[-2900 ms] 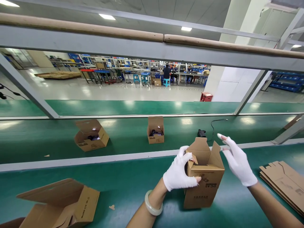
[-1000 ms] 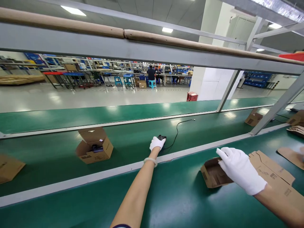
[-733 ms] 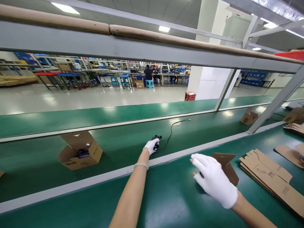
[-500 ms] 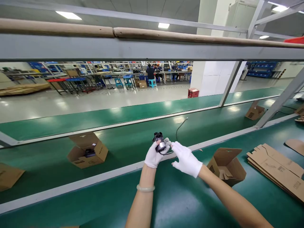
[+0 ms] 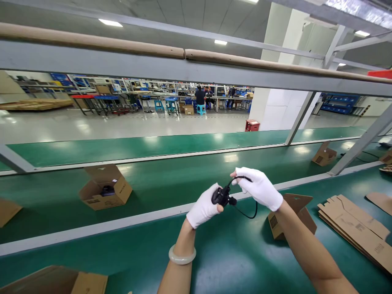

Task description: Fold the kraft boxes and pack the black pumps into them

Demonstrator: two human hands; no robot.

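In the lower left corner, an open brown carton (image 5: 88, 283) sits on the green tabletop (image 5: 147, 261), cut off by the frame. Just right of centre, a black device (image 5: 221, 197) is held in the air above the tabletop. The left hand (image 5: 203, 208), in a white glove with bare fingertips, is clamped around its body from the left, apparently bearing its weight. That seems to leave the white-gloved right hand (image 5: 260, 188) free for the black cable (image 5: 256, 210), which it pinches up and away, probably to keep it from tangling. The device's long axis appears to run left to right, dipping slightly towards a stubby end at right, though foreshortening makes this uncertain. The cable leaves its top towards the upper right, then loops below the right hand.

Behind the right forearm stands an open carton (image 5: 277, 228); flat cartons (image 5: 352, 220) lie stacked at right, presumably for easy reach. Farther off, at centre left, another open carton (image 5: 107, 200) holds something dark.
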